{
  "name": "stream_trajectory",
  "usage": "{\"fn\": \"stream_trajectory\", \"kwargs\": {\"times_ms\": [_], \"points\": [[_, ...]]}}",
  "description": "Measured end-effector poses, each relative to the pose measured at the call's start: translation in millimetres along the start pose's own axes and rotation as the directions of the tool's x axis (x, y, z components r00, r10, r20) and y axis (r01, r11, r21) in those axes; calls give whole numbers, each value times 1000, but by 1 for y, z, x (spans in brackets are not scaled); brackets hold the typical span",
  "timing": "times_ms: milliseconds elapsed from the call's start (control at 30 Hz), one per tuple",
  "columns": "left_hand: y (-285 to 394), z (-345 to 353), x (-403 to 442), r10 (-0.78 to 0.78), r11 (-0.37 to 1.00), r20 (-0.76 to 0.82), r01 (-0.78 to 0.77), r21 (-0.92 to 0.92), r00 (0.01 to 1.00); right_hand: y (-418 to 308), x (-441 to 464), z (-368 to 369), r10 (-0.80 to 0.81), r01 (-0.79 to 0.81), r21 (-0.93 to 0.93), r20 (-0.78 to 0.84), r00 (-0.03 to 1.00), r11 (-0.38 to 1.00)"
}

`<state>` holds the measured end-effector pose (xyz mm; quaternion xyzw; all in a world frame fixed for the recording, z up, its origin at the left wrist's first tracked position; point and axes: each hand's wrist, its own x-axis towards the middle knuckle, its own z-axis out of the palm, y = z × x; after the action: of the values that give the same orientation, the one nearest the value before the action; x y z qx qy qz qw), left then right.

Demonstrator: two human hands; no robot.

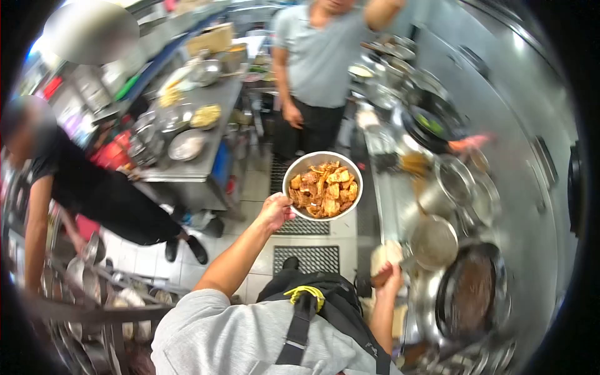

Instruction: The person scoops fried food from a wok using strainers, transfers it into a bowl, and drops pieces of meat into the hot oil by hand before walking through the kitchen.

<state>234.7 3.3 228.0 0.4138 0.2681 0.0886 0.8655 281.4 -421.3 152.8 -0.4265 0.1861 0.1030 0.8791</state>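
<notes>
My left hand grips the left rim of a round metal bowl, held out in front of me above the floor. Browned, sauced chunks of food fill the bowl. Low on the right, my right hand is closed round a brown wooden handle beside the stove counter. A round metal strainer or ladle lies just up and right of that hand; whether the handle belongs to it is unclear. Further right sits a large dark wok with brownish contents.
A person in a grey shirt stands ahead, beyond the bowl. Another in black leans at the left near racks of pans. A steel table with bowls stands at the left; pots and woks line the right counter. Black mats cover the floor.
</notes>
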Motion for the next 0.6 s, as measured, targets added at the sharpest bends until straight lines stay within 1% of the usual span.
{"fn": "stream_trajectory", "kwargs": {"times_ms": [33, 100, 167, 233, 267, 300, 367, 433, 467, 500, 533, 567, 600], "points": [[15, -20, -1, 66, 998, -54, -66, -12, 996, 7, 13, -9, 60, -63, 63, 50, 997, 996], [52, -45, -7, 191, 980, -149, -197, -24, 970, 12, 14, 1, -34, 30, -42, -92, 995, 999], [93, -75, -4, 294, 950, -258, -312, -32, 920, 19, 17, 5, -42, 35, -83, -92, 995, 996], [129, -109, 12, 371, 905, -332, -418, -81, 867, 23, 20, 6, 26, -36, -55, -169, 985, 998], [149, -127, 21, 371, 893, -380, -437, -104, 847, 24, 24, 1, 61, -79, -87, -192, 979, 993], [168, -140, 28, 385, 873, -448, -476, -107, 807, 26, 27, -4, 91, -118, -116, -218, 972, 986], [206, -188, 60, 430, 823, -497, -553, -128, 754, 26, 20, -1, 131, -155, -141, -163, 978, 978], [246, -225, 91, 443, 778, -601, -618, -112, 666, 27, 13, 5, 158, -192, -166, -197, 968, 967], [265, -242, 107, 475, 748, -624, -658, -85, 621, 33, 12, 6, 17, -87, -314, -219, 976, 945], [283, -268, 128, 483, 735, -626, -672, -91, 613, 37, 10, 8, -128, 11, -464, -222, 967, 886], [299, -288, 147, 471, 727, -666, -682, -77, 578, 30, 8, 14, -319, -60, -823, -284, 904, 564], [316, -305, 165, 460, 718, -704, -693, -63, 541, 27, 9, 23, -512, -203, -971, -239, 825, 126], [330, -320, 181, 440, 723, -723, -688, -67, 532, 39, 15, 20, -676, -226, -960, -56, 735, -166]]}}
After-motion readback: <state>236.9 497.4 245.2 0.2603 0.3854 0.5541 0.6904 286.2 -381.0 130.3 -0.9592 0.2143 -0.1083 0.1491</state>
